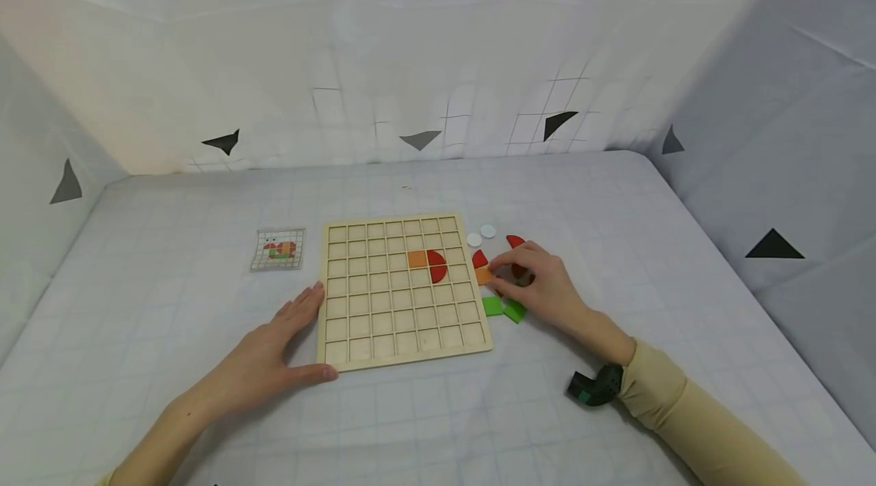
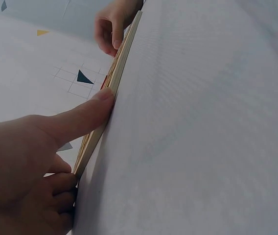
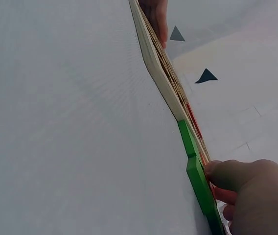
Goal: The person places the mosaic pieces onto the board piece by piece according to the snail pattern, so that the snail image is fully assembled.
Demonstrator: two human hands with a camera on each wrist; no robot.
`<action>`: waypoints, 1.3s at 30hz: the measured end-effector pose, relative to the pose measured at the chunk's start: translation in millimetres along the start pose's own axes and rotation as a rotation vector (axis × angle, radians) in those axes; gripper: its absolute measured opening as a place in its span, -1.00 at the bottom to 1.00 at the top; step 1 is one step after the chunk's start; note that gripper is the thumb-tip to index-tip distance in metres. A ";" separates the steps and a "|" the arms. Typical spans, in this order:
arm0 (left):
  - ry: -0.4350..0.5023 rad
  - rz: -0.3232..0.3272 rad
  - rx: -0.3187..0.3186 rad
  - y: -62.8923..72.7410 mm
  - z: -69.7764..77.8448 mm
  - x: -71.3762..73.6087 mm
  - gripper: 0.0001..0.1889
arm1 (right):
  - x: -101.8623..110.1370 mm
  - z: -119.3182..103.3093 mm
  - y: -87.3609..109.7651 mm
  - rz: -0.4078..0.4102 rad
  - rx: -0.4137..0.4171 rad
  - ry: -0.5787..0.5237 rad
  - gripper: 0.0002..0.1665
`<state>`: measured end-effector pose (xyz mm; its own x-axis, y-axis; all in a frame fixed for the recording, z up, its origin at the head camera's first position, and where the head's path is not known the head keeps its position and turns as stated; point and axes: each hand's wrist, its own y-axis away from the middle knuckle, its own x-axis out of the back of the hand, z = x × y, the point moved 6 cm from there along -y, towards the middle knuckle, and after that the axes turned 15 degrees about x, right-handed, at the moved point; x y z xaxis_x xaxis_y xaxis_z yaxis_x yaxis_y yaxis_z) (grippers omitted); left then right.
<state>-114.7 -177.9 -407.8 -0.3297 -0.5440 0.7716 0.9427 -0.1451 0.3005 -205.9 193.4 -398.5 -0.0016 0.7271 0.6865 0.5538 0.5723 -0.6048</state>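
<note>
A wooden grid board lies on the table between the hands. In its grid sit an orange square tile and, just right of it, two red quarter-circle tiles forming a half disc. My left hand touches the board's left side with spread fingers, its thumb at the near left corner. At the right edge, my right hand pinches another orange square tile between thumb and index finger. In the right wrist view its thumb is close beside green tiles.
Around the right hand lie red tiles, green tiles and two white discs, partly covered by the hand. A small gridded picture card lies left of the board. A black device is at the right wrist.
</note>
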 end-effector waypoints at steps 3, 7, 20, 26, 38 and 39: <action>0.000 -0.005 0.012 -0.7 -0.5 -0.5 0.21 | -0.2 -0.3 0.1 -0.001 0.001 0.001 -0.66; -0.004 -0.001 0.010 -0.4 -0.4 -0.2 0.21 | -0.6 0.6 0.8 0.000 -0.003 0.012 -0.67; 0.002 0.001 0.003 -0.7 -0.7 0.0 0.21 | -0.6 0.3 1.3 -0.005 -0.002 0.047 -0.67; 0.002 -0.003 0.006 -0.3 -0.7 -0.2 0.21 | -1.6 -0.5 1.2 0.007 -0.016 0.056 -0.67; 0.002 -0.005 0.024 0.3 -0.2 0.5 0.22 | 2.2 -5.9 -1.3 0.029 -0.009 0.093 -0.69; 0.003 -0.004 0.023 0.1 -0.1 0.4 0.22 | 3.4 -6.4 -1.6 0.030 -0.021 0.097 -0.69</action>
<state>-114.7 -178.3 -407.5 -0.3335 -0.5463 0.7683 0.9398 -0.1282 0.3168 -201.5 192.6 -392.7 0.0955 0.7032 0.7046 0.5693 0.5421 -0.6181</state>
